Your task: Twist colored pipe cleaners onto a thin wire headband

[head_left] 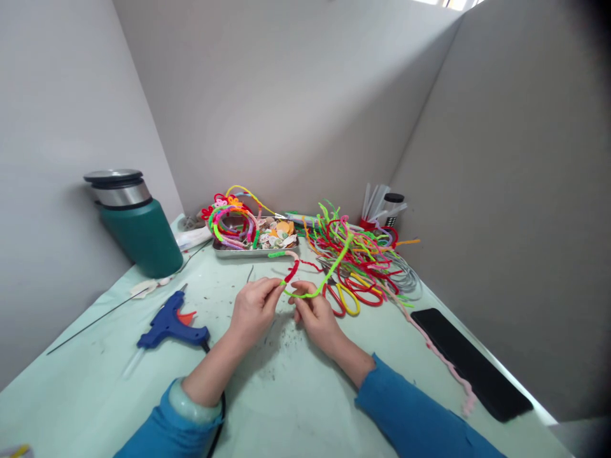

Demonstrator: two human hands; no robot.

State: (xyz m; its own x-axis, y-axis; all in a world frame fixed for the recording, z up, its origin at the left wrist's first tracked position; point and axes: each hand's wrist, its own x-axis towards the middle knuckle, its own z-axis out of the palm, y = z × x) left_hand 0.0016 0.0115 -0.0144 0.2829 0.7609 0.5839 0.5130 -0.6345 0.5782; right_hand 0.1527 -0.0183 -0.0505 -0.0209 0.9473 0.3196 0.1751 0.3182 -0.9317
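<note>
My left hand [255, 308] pinches a fuzzy pipe cleaner band [292, 272] whose visible sections are green, pale pink and dark red. At those fingertips a bright lime-green pipe cleaner [335, 264] joins it, curving right and then up in a long free end. My right hand [315, 318] has its fingers curled around the lower bend of the lime stem, close to the left fingertips. Just beyond the right hand lie scissors with red and yellow handles [351, 300]. How the two stems are joined is hidden by my fingers.
A blue glue gun [172, 321] lies left, near a green bottle [140, 232]. Behind my hands, a metal tray [238, 252] holds paper pieces and colourful pipe cleaner rings [233, 226]. A tangled pipe cleaner heap [353, 248] and a black phone [470, 362] are at right.
</note>
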